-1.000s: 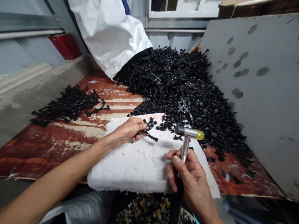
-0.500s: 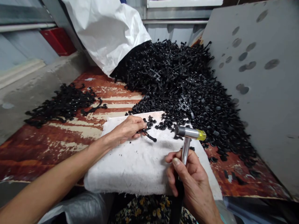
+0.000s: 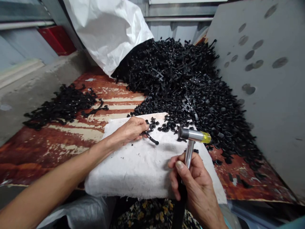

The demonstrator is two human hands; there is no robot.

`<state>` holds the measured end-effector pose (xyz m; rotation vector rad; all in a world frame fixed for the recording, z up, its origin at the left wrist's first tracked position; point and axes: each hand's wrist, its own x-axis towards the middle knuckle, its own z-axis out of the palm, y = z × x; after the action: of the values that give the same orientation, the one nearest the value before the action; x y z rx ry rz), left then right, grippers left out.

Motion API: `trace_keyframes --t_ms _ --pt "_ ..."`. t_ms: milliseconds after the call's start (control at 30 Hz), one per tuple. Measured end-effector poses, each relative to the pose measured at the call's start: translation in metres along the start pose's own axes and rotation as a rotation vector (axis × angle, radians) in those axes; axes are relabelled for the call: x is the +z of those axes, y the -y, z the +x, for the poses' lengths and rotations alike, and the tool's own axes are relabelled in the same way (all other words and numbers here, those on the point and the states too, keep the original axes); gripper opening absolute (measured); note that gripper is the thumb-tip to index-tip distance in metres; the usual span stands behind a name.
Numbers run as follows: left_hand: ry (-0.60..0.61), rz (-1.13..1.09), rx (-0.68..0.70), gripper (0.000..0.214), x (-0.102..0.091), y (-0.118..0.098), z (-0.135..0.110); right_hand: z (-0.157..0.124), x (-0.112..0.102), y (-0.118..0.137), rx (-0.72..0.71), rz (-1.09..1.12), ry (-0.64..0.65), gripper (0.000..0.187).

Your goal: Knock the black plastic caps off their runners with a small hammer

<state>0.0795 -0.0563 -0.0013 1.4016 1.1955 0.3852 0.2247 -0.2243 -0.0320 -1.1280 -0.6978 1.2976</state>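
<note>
A worn red-brown table [image 3: 38, 149] fills most of the view. Across its back rises a great heap of black parts [image 3: 173, 76], straps and buttons tangled together. In front, at the near edge, lies a white cloth [image 3: 133, 168], probably soft enough to steady small pieces. On the table's left is a lower pile of black straps [image 3: 62, 106].

Over the cloth's right side, the right hand [image 3: 196, 181] has its fingers wrapped around a hammer [image 3: 194, 135], thumb lying along the handle. The metal head has one black end and one yellow; it looks top-heavy but manageable, and the dark lower handle seems the surest place to hold.

The left hand [image 3: 131, 130] pinches a black strap [image 3: 152, 139] above the middle of the cloth, one curved arm sticking out to the right. The strap looks light, smooth and fairly stiff, perhaps bending a little; a pinch near its middle should suit it. The fingers hide part of it, so its full shape is hard to judge.

Smallest are the loose black buttons [image 3: 168, 125] at the cloth's far edge, likely slippery and best picked up by the rim.
</note>
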Motion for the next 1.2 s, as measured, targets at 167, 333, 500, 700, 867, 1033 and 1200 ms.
trace_keyframes --t_ms 167,333,500,700,867,1033,1200 --pt "-0.041 0.099 -0.024 0.019 -0.001 0.001 0.004 -0.001 -0.003 0.003 0.063 0.014 0.033 0.029" --pt "-0.065 0.256 0.021 0.019 0.000 -0.008 -0.001 0.003 -0.015 0.030 0.023 -0.475 0.102 0.033" --pt "-0.088 0.277 0.068 0.022 0.000 -0.010 -0.004 0.031 -0.020 0.049 -0.677 -1.067 0.119 0.045" --pt "-0.103 0.208 0.045 0.024 0.002 -0.013 -0.004 0.060 -0.018 0.041 -0.888 -1.417 0.122 0.058" --pt "-0.101 0.198 -0.009 0.020 0.001 -0.012 -0.003 0.064 -0.020 0.037 -0.896 -1.486 0.184 0.066" --pt "-0.082 0.189 0.019 0.022 -0.001 -0.012 -0.001 0.063 -0.021 0.040 -0.928 -1.528 0.170 0.067" --pt "-0.024 0.161 0.004 0.025 -0.005 -0.015 -0.001 0.063 -0.022 0.042 -0.907 -1.533 0.197 0.064"
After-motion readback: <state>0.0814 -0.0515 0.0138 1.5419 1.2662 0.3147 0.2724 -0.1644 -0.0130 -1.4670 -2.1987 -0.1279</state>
